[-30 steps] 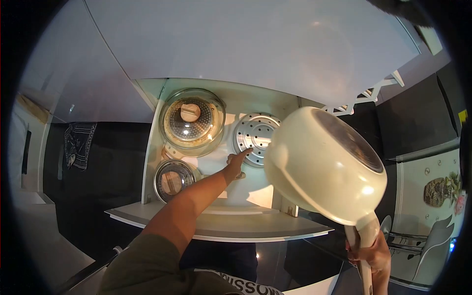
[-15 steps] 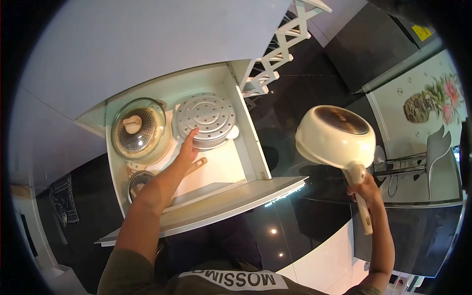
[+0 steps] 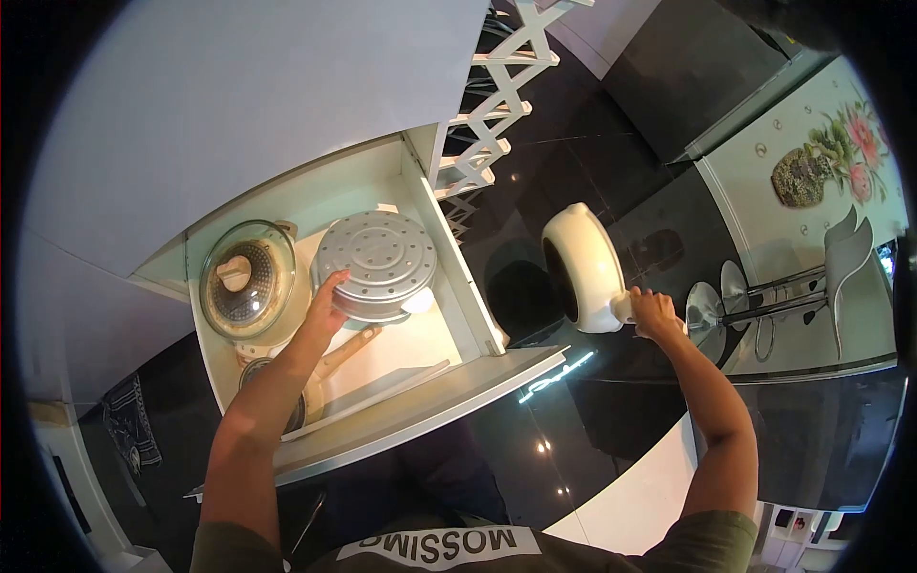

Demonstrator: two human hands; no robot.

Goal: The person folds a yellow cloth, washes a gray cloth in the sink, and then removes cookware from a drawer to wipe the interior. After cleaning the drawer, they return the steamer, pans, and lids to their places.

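Observation:
My right hand [image 3: 654,315] grips the handle of a cream saucepan [image 3: 594,263], held in the air to the right of the open drawer. The pan is tipped on its side, its dark base facing left. Inside the drawer, my left hand [image 3: 327,304] is at the near left rim of a round silver steamer insert [image 3: 377,253] with a perforated face. One digit lies over the rim; the other fingers are largely hidden. Left of it sits a cream pot with a glass lid [image 3: 250,296]. A smaller pan with a wooden-look handle [image 3: 349,351] lies partly under my left forearm.
The white drawer [image 3: 411,413] stands pulled out from under a pale counter [image 3: 258,86]. A white lattice rack [image 3: 497,105] is beyond its right side. Chrome-based stools [image 3: 735,306] lie to the right, by a panel with a flower picture [image 3: 812,172]. The floor is dark and glossy.
The saucepan has turned from base-up to sideways and come left and closer to the drawer. My left hand has shifted left along the steamer insert's rim. The view has shifted slightly.

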